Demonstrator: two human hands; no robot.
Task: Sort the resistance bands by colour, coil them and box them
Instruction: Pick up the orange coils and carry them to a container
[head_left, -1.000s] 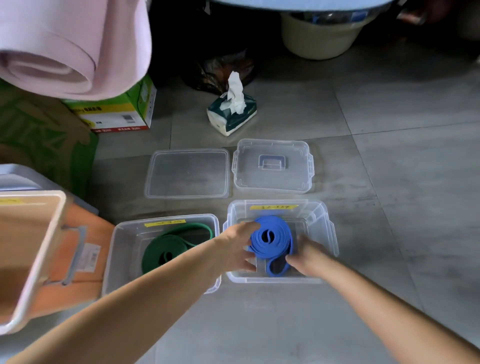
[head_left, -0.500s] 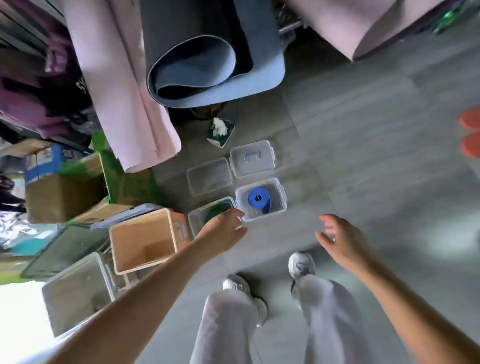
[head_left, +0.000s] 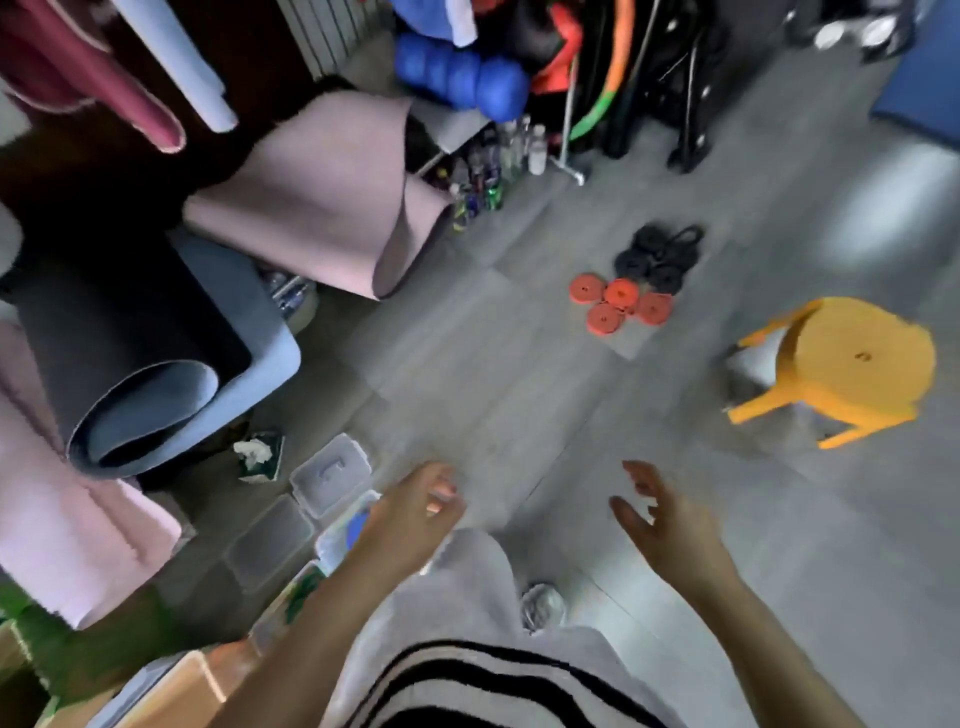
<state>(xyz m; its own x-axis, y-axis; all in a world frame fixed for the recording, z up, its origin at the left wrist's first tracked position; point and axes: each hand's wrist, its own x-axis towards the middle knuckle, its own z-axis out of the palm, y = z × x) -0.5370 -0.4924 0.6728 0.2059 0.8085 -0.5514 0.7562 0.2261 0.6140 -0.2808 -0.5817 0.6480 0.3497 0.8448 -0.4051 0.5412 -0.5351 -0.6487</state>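
Observation:
Several coiled red bands (head_left: 621, 304) lie in a cluster on the grey floor ahead, with a heap of coiled black bands (head_left: 657, 257) just beyond them. My left hand (head_left: 413, 517) hovers empty with loose fingers over the clear box (head_left: 332, 540) that holds the blue band (head_left: 357, 525), mostly hidden by the hand. A second clear box with the green band (head_left: 301, 592) sits lower left, largely behind my forearm. My right hand (head_left: 662, 519) is empty, fingers spread, above bare floor.
Two clear lids (head_left: 330, 480) (head_left: 270, 540) lie beside the boxes, near a tissue pack (head_left: 257, 457). Rolled mats (head_left: 156, 364) hang at left. An orange stool (head_left: 852, 376) stands at right. Bottles (head_left: 493, 171) and racks crowd the back.
My view has swung up and right from the boxes to the red and black bands. Both hands left the blue band in its box and are empty.

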